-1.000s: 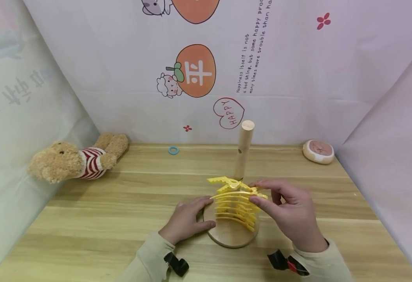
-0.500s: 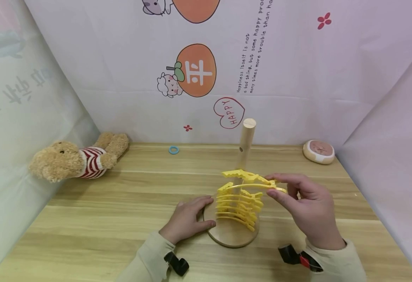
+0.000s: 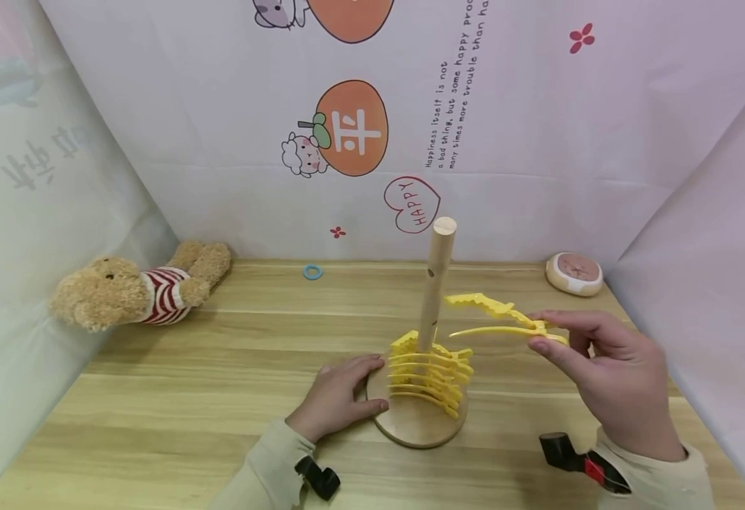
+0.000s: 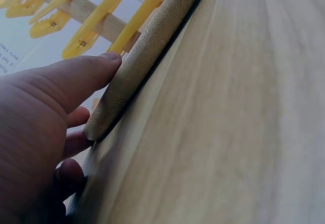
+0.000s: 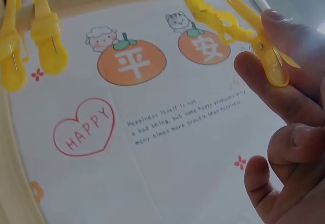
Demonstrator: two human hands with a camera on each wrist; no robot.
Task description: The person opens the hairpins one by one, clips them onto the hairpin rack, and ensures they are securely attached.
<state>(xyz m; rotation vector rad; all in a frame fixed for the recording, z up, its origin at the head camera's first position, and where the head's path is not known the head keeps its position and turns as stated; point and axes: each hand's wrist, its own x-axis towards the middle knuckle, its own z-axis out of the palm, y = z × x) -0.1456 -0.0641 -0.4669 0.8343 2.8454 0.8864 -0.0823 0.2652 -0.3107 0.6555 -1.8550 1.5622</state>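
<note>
My right hand (image 3: 621,379) pinches a yellow hair clip (image 3: 487,304) between thumb and fingers at its rear end. Its two long arms are spread apart, pointing left in the air just right of the wooden post (image 3: 438,283). In the right wrist view, the clip (image 5: 272,66) shows a toothed upper arm and a smooth lower one. Several more yellow hair clips (image 3: 458,365) are stacked across the lower post. My left hand (image 3: 339,398) holds the left rim of the round wooden base (image 3: 420,432), with the thumb (image 4: 96,74) against its edge in the left wrist view.
A teddy bear (image 3: 165,294) in a striped shirt lies at the back left. A small blue ring (image 3: 312,272) rests near the table's back edge. At the back right sits a rounded white-and-pink object (image 3: 574,274). Printed cloth walls (image 3: 525,127) surround the wooden table.
My right hand has moved right, pulling the topmost hair clip off the stack and away from the post, with its arms spread. My left hand has stayed on the base.
</note>
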